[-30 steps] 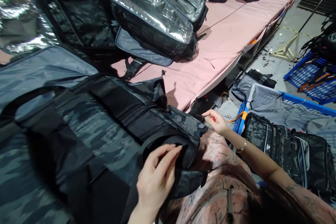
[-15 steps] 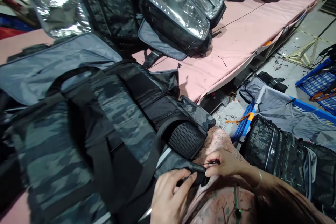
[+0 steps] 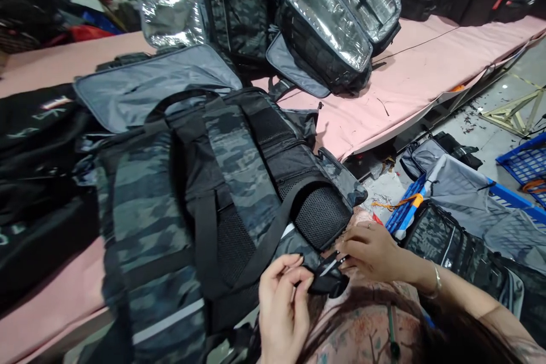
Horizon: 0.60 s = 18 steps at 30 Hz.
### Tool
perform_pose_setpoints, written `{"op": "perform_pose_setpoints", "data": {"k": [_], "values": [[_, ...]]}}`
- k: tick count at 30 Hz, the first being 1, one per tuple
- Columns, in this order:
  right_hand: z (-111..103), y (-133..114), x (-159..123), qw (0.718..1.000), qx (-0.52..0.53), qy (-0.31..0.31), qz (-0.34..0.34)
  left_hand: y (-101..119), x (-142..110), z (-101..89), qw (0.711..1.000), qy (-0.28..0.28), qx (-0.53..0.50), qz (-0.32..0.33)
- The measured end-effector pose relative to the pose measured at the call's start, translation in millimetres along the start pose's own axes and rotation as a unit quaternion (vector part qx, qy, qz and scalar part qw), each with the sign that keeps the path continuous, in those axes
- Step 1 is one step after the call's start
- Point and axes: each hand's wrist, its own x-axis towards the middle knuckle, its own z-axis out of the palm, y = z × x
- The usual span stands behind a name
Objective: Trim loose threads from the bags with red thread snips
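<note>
A dark camouflage backpack [image 3: 179, 205] lies on the pink table [image 3: 409, 79] with its black mesh padding [image 3: 324, 216] toward me. My left hand [image 3: 284, 307] pinches a black flap at the bag's near edge, fingers pressed together. My right hand [image 3: 375, 250] is closed on a small dark tool [image 3: 330, 266] with a pale blade, held against that same flap. A bracelet sits on my right wrist.
Open bags with silver foil lining [image 3: 336, 17] stand at the back of the table. Black bags [image 3: 38, 142] lie at the left. On the floor to the right are blue crates [image 3: 524, 159] and more camouflage bags [image 3: 452, 239], with thread scraps scattered about.
My right hand came from the bag's far corner down to the near flap beside my left hand. My left hand slid off the mesh pad and pinched the flap. The view shifted left.
</note>
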Motion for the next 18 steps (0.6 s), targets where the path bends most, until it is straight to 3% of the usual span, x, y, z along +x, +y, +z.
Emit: {"op": "perform_pose_setpoints", "data": {"k": [5,9,11,14,16,18], "values": [[-11,-6,15,0.993,-0.083,-0.043,-0.067,1,4,5.0,1.000,0.006,-0.014,0.014],[-3,3,15,0.999,-0.032,0.008,-0.027,-2,5,-6.4,0.995,0.017,-0.076,-0.063],[1,7,11,0.998,0.031,0.045,0.007,-4,2,-19.5,0.984,-0.026,-0.151,-0.091],[7,8,6,0.990,0.112,0.067,0.055,-6,-8,-43.5,0.953,-0.151,-0.246,-0.090],[10,6,4,0.986,0.135,0.059,0.079,-8,-20,-59.3,0.939,-0.225,-0.247,-0.077],[13,3,4,0.985,0.137,0.052,0.091,-9,-33,-74.0,0.948,-0.233,-0.205,-0.067]]}}
